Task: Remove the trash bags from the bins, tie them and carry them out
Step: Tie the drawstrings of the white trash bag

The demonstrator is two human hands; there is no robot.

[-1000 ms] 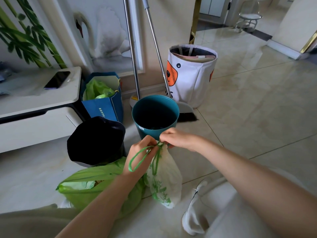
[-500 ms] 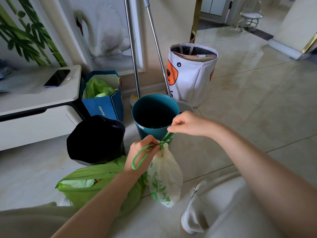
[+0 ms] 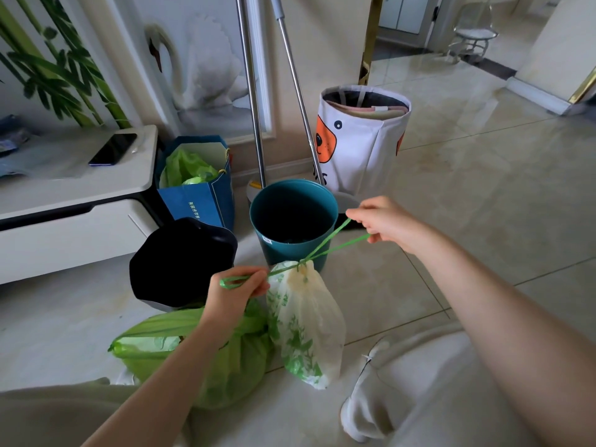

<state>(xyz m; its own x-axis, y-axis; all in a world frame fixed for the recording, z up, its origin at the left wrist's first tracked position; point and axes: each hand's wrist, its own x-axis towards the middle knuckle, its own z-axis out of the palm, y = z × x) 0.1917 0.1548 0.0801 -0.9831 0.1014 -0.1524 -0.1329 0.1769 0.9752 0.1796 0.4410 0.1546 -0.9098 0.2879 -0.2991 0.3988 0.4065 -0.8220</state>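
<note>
Fingers of the left hand are pinched shut around one loop of the green drawstring, and those of the right hand are closed on the other two strands, drawn out taut up and to the right, so the cord runs in a line from fist to fist through the gathered neck of the bag. That white trash bag with green leaf print hangs from the cinched neck between the two hands, its lower end reaching down to the tiled floor, just in front of the teal bin, which stands upright with no liner showing over its rim. Touching the white bag on its left lies a green trash bag, slumped on the floor under the left forearm. Behind that one sits a bin lined with a black bag, and behind it again a blue paper bag with green plastic stuffed inside, standing against the low white cabinet. A dark phone lies on the cabinet top. Two metal poles lean against the wall behind the teal bin, and to their right stands a white fabric basket with an orange animal face printed on it. The person's pale trouser legs fill the bottom corners of the view, with a white-socked foot resting on the floor beside the hanging bag.
</note>
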